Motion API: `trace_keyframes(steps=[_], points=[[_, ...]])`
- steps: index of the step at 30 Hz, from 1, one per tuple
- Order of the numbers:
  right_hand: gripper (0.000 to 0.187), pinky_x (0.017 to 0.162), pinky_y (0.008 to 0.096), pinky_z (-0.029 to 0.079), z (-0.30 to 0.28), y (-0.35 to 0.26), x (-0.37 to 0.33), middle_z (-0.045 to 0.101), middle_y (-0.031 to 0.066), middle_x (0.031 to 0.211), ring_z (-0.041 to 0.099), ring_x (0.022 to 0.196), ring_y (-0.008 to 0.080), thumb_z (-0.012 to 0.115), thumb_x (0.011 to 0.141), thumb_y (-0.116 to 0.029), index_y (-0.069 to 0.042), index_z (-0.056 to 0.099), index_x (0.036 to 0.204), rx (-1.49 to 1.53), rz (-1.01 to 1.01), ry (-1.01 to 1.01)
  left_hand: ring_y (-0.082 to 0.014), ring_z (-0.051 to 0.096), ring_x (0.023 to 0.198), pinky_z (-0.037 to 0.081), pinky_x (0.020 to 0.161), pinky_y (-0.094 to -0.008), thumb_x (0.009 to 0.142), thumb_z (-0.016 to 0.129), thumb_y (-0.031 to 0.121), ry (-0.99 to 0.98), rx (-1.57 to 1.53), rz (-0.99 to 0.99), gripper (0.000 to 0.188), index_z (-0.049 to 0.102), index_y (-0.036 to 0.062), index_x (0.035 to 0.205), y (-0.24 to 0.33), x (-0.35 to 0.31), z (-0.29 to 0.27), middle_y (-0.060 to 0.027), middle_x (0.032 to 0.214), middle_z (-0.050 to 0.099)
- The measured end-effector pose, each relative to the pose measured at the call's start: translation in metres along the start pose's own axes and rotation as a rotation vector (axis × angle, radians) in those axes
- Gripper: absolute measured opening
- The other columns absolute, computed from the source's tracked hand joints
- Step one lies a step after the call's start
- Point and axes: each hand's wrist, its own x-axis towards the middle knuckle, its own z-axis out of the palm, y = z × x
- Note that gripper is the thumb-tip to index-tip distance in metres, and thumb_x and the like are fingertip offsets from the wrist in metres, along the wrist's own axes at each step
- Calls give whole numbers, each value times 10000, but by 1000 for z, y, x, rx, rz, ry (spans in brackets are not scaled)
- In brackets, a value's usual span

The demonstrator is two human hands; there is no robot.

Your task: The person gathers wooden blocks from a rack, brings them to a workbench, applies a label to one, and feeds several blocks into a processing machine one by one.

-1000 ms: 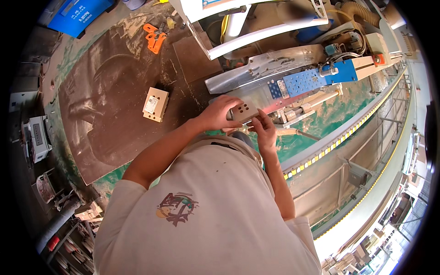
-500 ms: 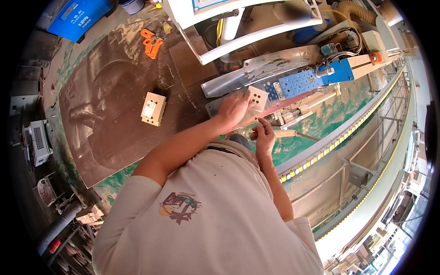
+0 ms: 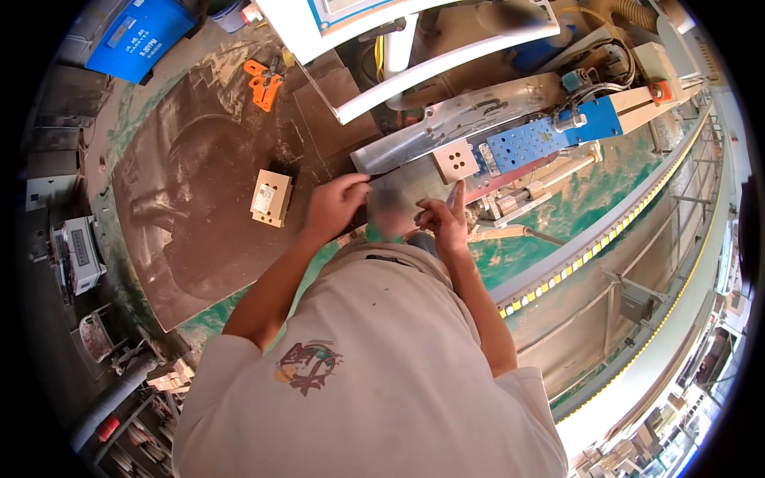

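Note:
A pale wooden block (image 3: pixel 457 162) with several dark holes lies on a flat grey metal bed (image 3: pixel 416 182), against a blue perforated plate (image 3: pixel 522 146). My right hand (image 3: pixel 448 225) is just on the near side of the block. Its index finger is stretched out toward the block's near edge while the other fingers curl in. Whether the fingertip touches the block I cannot tell. My left hand (image 3: pixel 335 209) hovers by the bed's left end, fingers loosely bent, nothing visible in it. A second wooden block (image 3: pixel 272 198) with a white label sits on the brown board to the left.
The brown board (image 3: pixel 199 215) covers much of the left side. Orange clamp-like tools (image 3: pixel 263 85) lie at its far edge. A curved metal guard (image 3: pixel 454 111) and a white frame (image 3: pixel 446 72) stand beyond the bed. A long rail (image 3: pixel 590 255) runs along the right.
My left hand has come off the holed block and moved left. The block stays on the bed. My right hand has shifted slightly, and its index finger now extends toward the block.

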Motion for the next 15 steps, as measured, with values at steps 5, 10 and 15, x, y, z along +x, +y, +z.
trace_keyframes(steps=[5, 10, 15], points=[[1019, 647, 335, 585, 0, 1, 1, 700, 163, 1007, 659, 690, 192, 590, 1008, -110, -131, -196, 1655, -39, -8, -34, -237, 736, 996, 577, 857, -383, 992, 713, 229, 462, 244, -168, 312, 713, 64, 1257, -16, -33, -78, -129, 1114, 766], [992, 627, 325, 565, -6, -2, 7, 693, 141, 943, 650, 682, 185, 569, 1018, -107, -128, -190, 1657, 1, -36, -50, -400, 573, 1251, 445, 1071, -505, 875, 791, 323, 503, 935, -81, 589, 615, 48, 1366, -83, -59, -124, -173, 1328, 643], [929, 611, 317, 541, -25, -49, 22, 689, 128, 881, 648, 673, 191, 554, 1016, -93, -116, -105, 1670, 14, -3, 33, -436, 525, 1267, 391, 1121, -535, 808, 841, 354, 380, 772, -302, 726, 567, 53, 1409, -83, -63, -126, -202, 1372, 580]])
